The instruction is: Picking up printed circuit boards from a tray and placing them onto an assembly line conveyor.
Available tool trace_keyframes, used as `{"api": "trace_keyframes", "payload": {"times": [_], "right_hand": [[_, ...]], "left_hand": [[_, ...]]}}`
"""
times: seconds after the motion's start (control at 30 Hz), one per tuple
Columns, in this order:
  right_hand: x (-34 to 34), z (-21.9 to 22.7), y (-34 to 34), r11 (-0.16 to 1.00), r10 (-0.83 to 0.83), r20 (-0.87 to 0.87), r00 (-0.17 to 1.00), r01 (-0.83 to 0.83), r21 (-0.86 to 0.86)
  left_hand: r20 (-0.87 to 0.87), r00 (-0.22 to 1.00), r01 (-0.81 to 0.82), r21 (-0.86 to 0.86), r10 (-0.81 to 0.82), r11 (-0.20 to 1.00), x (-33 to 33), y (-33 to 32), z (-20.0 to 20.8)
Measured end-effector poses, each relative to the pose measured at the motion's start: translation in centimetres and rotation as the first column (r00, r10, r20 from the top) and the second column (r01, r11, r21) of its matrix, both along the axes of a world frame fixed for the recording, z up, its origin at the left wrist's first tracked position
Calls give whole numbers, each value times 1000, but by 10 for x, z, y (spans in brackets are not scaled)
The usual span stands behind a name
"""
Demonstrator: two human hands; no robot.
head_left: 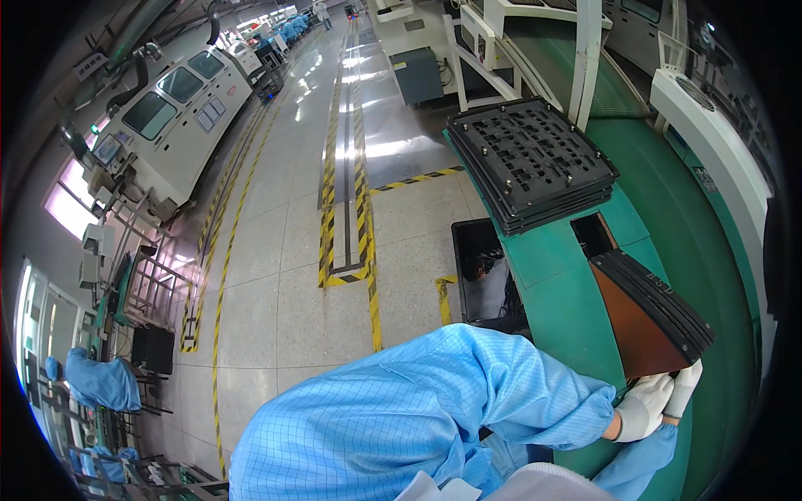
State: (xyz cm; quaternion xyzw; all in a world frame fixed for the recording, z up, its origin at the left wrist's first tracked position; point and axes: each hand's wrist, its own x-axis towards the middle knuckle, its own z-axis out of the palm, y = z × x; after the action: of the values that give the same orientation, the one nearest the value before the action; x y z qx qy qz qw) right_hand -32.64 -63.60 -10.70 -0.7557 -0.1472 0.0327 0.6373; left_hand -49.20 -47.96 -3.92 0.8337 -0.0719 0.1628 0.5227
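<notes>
A tilted block of black and brown plates, its dark layers edge-up with light lettering and small studs, stands on the green work surface at the right. My left hand, in a white glove, is curled in at its near lower edge; what its fingers hold is hidden. At the near right corner of the block, my right hand, also white-gloved, has its fingers against the edge, partly covered by the plates. Both forearms wear blue checked sleeves.
Beyond the block lies a stack of black slotted trays with corner studs. A dark bin with cables stands on the floor left of the bench. A green conveyor belt runs along the right, beside a white machine frame.
</notes>
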Motion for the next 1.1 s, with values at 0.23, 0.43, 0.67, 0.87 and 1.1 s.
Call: {"api": "trace_keyframes", "payload": {"times": [0.23,0.43,0.67,0.87,1.1], "right_hand": [[5,-3,-4,1000,-14,0,1000,14,-3],[-2,0,2,999,-32,-8,999,32,27],[0,-3,1,999,-31,4,1000,31,18],[-10,16,18,996,39,174,984,-24,-83],[-4,3,5,1000,-17,18,1000,18,-20]], "left_hand": [[1,1000,-15,29,15,999,0,-3,-2],[-100,993,64,2,-64,998,1,1,2],[11,1000,2,29,-2,1000,-1,-2,-2],[20,1000,-4,0,4,1000,-2,0,0],[45,999,-15,-22,16,1000,-2,-1,0]]}}
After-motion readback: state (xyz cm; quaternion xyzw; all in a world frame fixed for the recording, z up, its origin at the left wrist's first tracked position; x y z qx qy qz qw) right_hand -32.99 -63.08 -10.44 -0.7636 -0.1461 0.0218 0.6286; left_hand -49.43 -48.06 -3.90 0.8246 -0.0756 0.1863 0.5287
